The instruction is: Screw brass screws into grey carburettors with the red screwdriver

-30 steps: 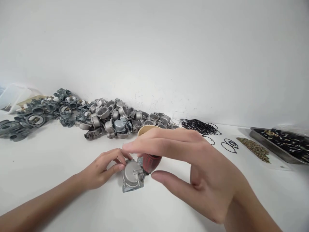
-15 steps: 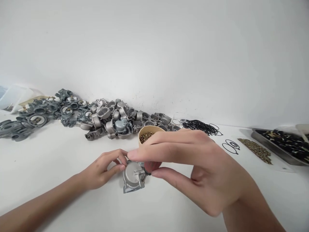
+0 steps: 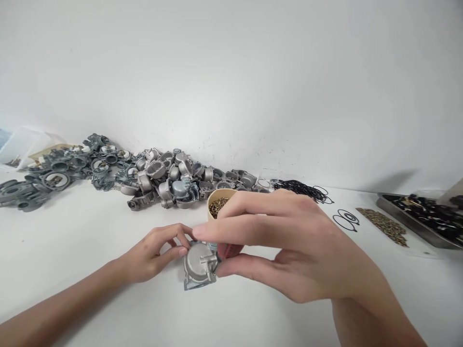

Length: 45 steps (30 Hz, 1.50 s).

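A carburetor (image 3: 198, 262) lies on the white table, its round silver float bowl facing up. My left hand (image 3: 157, 253) grips its left edge between thumb and fingers. Over the right side of the carburetor, my right hand (image 3: 289, 241) is closed in a pinch around a red handle (image 3: 228, 250), which looks like a screwdriver's. The handle's lower end and tip are hidden by my fingers and the carburetor. Just behind my right fingers stands a round cream-coloured tub (image 3: 213, 197) of small brass-coloured screws, partly covered by the hand.
Silver float bowls (image 3: 173, 176) are heaped along the wall, with darker carburetor bodies (image 3: 68, 166) to their left. On the right lie black rubber rings (image 3: 300, 189), loose rings (image 3: 346, 220), a patch of small brass-coloured parts (image 3: 383, 225) and a metal tray (image 3: 412, 221) of black parts.
My right thumb has shifted left along the red handle towards the carburetor, and the handle has turned slightly. A shadow has appeared on the wall above the tray. My left hand stays nearly still.
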Available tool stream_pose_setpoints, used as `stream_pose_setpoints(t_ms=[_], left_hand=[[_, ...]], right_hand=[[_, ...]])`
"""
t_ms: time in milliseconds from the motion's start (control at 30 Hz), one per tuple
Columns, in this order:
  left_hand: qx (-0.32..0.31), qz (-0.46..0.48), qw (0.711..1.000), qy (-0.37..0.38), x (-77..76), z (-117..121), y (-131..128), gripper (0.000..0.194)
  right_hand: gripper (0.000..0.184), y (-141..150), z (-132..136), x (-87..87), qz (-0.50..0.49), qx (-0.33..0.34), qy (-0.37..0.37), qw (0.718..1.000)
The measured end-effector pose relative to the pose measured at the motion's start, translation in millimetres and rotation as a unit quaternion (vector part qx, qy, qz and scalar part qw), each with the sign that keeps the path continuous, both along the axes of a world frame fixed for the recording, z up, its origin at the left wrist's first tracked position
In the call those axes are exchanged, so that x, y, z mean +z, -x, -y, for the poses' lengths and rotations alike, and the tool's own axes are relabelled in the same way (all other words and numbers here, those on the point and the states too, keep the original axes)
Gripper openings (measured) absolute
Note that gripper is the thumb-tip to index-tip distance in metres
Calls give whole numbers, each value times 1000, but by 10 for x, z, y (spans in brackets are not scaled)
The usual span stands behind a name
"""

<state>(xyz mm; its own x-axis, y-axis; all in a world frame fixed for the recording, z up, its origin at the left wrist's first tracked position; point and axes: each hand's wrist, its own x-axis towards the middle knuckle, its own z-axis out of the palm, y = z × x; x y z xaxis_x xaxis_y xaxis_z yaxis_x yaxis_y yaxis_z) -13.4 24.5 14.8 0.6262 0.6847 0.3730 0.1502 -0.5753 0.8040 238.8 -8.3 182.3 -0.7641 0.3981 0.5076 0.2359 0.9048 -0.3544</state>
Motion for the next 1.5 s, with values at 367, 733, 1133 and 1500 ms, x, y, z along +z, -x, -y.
stream_pose_setpoints(t_ms=[367, 733, 1133, 1500], left_hand=[[-3, 3, 1000, 16, -31, -19, 6, 18], [-57, 24, 998, 13, 5, -4, 36, 42], [-17, 14, 1000, -2, -57, -15, 25, 47], [4, 3, 1000, 12, -101, 20, 1, 50]], right_hand=[[34, -48, 2, 43, 6, 34, 26, 999], [37, -19, 4, 6, -6, 25, 29, 999], [28, 16, 31, 19, -3, -20, -17, 1000], [30, 46, 38, 7, -5, -53, -29, 998]])
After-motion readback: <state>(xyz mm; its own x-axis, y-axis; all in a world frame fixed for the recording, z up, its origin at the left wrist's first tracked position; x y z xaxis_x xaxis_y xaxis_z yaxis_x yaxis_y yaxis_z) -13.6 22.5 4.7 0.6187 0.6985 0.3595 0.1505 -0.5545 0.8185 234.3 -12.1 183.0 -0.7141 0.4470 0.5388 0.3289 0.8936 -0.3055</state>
